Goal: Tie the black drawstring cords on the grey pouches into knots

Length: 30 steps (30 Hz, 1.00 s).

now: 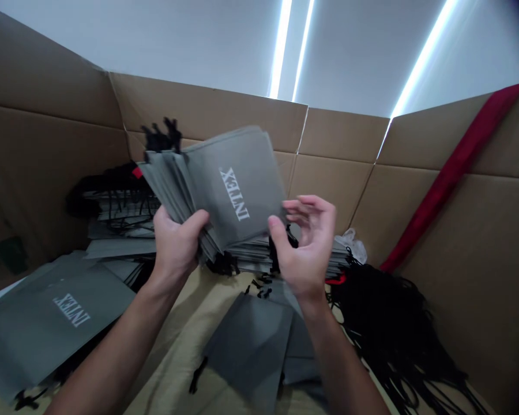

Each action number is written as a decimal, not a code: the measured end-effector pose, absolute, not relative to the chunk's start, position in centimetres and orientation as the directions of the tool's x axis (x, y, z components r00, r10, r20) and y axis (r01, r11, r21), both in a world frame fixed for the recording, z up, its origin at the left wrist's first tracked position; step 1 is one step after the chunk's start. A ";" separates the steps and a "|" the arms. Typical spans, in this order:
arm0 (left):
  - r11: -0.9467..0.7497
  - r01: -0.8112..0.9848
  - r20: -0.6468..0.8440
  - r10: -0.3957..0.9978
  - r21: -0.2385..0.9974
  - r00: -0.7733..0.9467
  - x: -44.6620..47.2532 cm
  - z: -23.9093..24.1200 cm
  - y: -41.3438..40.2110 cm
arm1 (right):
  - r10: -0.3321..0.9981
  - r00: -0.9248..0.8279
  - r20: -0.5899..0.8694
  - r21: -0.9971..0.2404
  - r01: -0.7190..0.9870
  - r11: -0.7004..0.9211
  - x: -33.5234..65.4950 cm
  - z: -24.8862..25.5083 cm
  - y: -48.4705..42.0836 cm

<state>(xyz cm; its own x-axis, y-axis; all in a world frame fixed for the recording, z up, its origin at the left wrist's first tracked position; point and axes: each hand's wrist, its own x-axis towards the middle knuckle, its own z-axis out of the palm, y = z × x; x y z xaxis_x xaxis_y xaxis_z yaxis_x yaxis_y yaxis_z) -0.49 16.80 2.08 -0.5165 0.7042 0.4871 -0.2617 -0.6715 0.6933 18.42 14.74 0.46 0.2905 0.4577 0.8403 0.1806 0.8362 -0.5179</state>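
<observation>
My left hand point(177, 239) is wrapped round a thick bundle of grey drawstring pouches point(166, 178), thumb in front. Black cord ends point(162, 135) stick out at the bundle's upper left. The front pouch point(237, 184), printed with white INTEX lettering, fans out to the right. At that pouch's lower right edge is my right hand point(307, 245), its thumb and curved fingers apart. Its thumb tip overlaps the edge; whether it presses on the fabric I cannot tell.
Cardboard walls point(337, 184) surround the work surface. Grey pouches point(251, 340) lie below my hands, with another INTEX pouch point(60, 317) at left. Stacked pouches point(121, 213) stand behind. A heap of black cords point(389, 323) and a red strap point(450, 184) are at right.
</observation>
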 end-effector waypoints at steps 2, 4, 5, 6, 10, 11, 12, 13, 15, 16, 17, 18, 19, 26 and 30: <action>-0.696 -0.331 0.456 0.687 0.638 -0.566 -0.5 2.3 16.8 | 0.533 0.466 0.707 -0.633 0.079 0.770 17.6 0.1 15.6; -0.681 -0.398 0.431 0.712 0.614 -0.554 0.0 2.3 16.5 | 0.750 0.356 0.557 -0.732 -0.216 0.647 16.6 0.0 16.0; -0.654 -0.424 0.425 0.743 0.626 -0.517 0.4 2.2 16.3 | 0.831 0.242 0.501 -0.751 -0.356 0.556 16.0 0.0 15.9; -0.616 -0.452 0.417 0.780 0.645 -0.466 0.8 2.1 16.0 | 0.870 0.155 0.468 -0.747 -0.456 0.484 15.5 0.0 15.8; -0.482 -0.521 0.384 0.876 0.704 -0.291 2.6 1.3 15.7 | 0.881 0.292 0.372 -0.696 -0.540 0.473 13.8 -0.2 15.3; -0.481 -0.532 0.378 0.877 0.697 -0.297 2.9 1.1 15.7 | 0.874 0.333 0.355 -0.694 -0.532 0.485 13.6 -0.4 15.3; -0.486 -0.542 0.371 0.874 0.685 -0.314 3.2 1.0 15.9 | 0.865 0.360 0.350 -0.694 -0.520 0.498 13.5 -0.6 15.3; -0.493 -0.551 0.364 0.870 0.674 -0.333 3.4 0.9 16.0 | 0.851 0.386 0.356 -0.694 -0.501 0.518 13.4 -0.9 15.4; -0.484 -0.582 0.336 0.875 0.654 -0.350 3.7 0.6 16.3 | 0.806 0.427 0.410 -0.688 -0.435 0.581 13.1 -1.5 15.6; -0.464 -0.606 0.316 0.886 0.646 -0.341 3.8 0.5 16.5 | 0.776 0.444 0.448 -0.684 -0.390 0.617 12.9 -1.9 15.6; -0.438 -0.631 0.295 0.899 0.641 -0.324 3.8 0.5 16.6 | 0.748 0.456 0.482 -0.680 -0.343 0.647 12.7 -2.2 15.7; -0.409 -0.652 0.276 0.913 0.639 -0.301 3.9 0.4 16.7 | 0.725 0.465 0.508 -0.680 -0.300 0.669 12.6 -2.5 15.7; -0.379 -0.667 0.260 0.925 0.641 -0.276 3.8 0.3 16.8 | 0.714 0.460 0.528 -0.684 -0.268 0.678 12.4 -2.7 15.9; -0.349 -0.699 0.284 0.935 0.624 -0.213 3.2 0.2 18.0 | 0.710 0.461 0.533 -0.730 -0.173 0.661 12.7 -2.9 16.7; -0.368 -0.705 0.292 0.928 0.607 -0.233 3.3 0.3 17.8 | 0.647 0.526 0.552 -0.725 -0.081 0.684 12.2 -3.0 15.8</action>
<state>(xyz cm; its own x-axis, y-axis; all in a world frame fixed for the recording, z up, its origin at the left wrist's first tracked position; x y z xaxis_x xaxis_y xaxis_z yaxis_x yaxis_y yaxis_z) 3.35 17.80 0.35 -0.2327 0.9276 0.2923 -0.7048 -0.3680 0.6066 12.16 15.77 -2.97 0.5263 0.6469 0.5518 -0.0806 0.6840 -0.7250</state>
